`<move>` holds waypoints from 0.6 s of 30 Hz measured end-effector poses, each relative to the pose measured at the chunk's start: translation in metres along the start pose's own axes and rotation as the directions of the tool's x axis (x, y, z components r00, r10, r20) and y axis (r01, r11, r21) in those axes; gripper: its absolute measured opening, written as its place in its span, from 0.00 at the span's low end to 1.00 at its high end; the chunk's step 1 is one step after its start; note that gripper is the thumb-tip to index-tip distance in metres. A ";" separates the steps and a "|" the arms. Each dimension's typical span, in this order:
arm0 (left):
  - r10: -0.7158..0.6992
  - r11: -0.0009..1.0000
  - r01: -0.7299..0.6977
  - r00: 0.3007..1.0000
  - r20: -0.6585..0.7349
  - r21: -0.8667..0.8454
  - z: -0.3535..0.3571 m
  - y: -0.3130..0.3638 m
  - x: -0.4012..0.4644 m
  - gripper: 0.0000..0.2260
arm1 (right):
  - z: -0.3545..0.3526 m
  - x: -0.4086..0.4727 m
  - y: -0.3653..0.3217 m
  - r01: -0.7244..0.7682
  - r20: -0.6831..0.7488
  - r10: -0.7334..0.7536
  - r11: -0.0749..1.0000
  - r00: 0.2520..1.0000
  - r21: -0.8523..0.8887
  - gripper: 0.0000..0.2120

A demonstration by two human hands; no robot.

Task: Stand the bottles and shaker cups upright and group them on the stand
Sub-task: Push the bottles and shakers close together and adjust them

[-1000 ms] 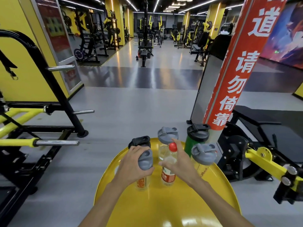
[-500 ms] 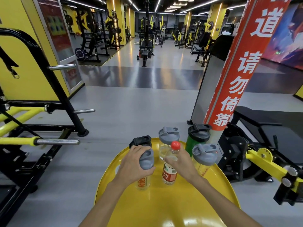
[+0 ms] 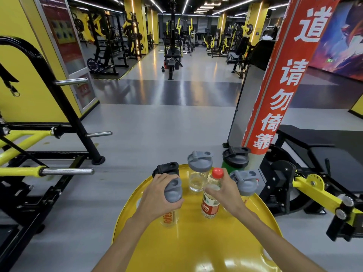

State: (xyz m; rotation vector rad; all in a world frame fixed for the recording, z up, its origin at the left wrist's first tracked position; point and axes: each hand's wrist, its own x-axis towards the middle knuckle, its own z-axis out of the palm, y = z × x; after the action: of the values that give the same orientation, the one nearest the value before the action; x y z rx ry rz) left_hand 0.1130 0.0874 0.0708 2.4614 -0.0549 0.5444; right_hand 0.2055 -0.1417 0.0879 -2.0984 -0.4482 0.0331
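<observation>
Grey-lidded shaker cup (image 3: 170, 209), upright on yellow stand (image 3: 196, 242), gripped at lid by left hand (image 3: 157, 197), fingers wrapped closed. Red-capped bottle (image 3: 211, 199), upright just right of that cup, clasped at shoulder by right hand (image 3: 224, 193), fingers curled closed. Beyond hands, toward far rim: black-lidded cup (image 3: 167, 168) behind left hand, clear cup with grey lid (image 3: 198, 169) at centre, green cup with black lid (image 3: 234, 159) beside red pillar (image 3: 284, 85), another grey-lidded cup (image 3: 245, 183) just right of right hand. All upright, closely grouped.
</observation>
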 end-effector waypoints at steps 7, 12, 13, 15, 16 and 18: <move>0.005 1.000 -0.005 1.000 -0.003 0.002 0.001 0.000 0.000 0.29 | 0.003 -0.001 -0.002 -0.002 -0.038 0.003 1.000 0.999 0.011 0.23; 0.004 1.000 -0.004 1.000 -0.002 0.007 0.000 0.000 0.000 0.29 | 0.005 -0.005 -0.002 -0.020 -0.045 0.022 0.999 0.999 0.041 0.23; 0.004 1.000 -0.004 1.000 -0.002 0.008 0.000 0.000 0.000 0.29 | 0.005 -0.006 -0.002 -0.017 -0.045 0.019 0.999 0.999 0.039 0.24; 0.008 1.000 -0.008 1.000 -0.006 0.006 0.000 0.001 0.000 0.28 | 0.003 -0.007 -0.004 -0.006 -0.032 0.007 0.999 0.999 0.032 0.25; 0.010 1.000 -0.010 1.000 -0.008 0.006 0.000 0.001 0.000 0.28 | 0.002 -0.007 -0.006 -0.003 -0.015 0.004 1.000 1.000 0.031 0.26; 0.009 1.000 -0.009 1.000 -0.009 0.006 0.000 0.001 0.000 0.29 | -0.005 -0.006 -0.015 -0.014 0.028 0.013 0.999 1.000 0.041 0.29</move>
State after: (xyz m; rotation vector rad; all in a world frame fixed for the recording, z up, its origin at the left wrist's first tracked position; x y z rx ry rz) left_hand 0.1132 0.0868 0.0712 2.4650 -0.0601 0.5607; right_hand 0.1968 -0.1404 0.1017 -2.0630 -0.4470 0.0787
